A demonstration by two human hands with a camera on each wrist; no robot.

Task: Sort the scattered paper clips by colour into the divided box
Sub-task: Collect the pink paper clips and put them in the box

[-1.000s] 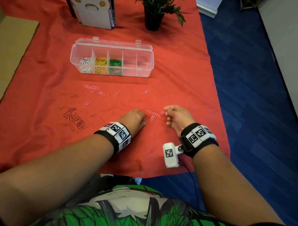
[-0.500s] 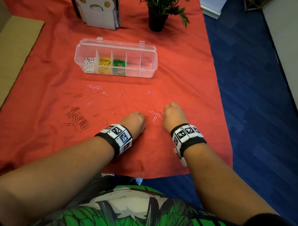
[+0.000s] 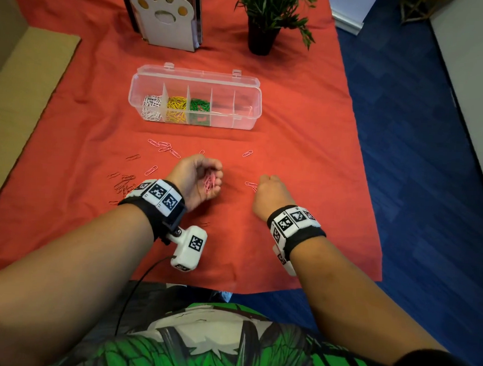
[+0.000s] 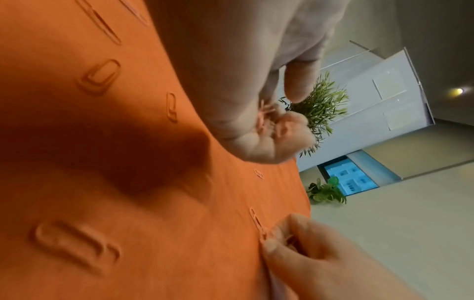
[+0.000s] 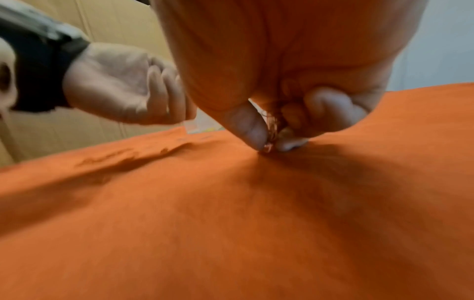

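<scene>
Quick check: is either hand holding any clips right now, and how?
Left hand cups a bunch of pink clips in its upturned palm, fingers curled round them. Right hand pinches pink clips at the cloth between thumb and fingertips.

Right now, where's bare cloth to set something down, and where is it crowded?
Free: the red cloth right of the divided box, out to the cloth's edge, and the strip in front of both wrists. Crowded: the pink clips in front of the box, the loose pile beside the left hand, and a few clips at the right hand.
</scene>
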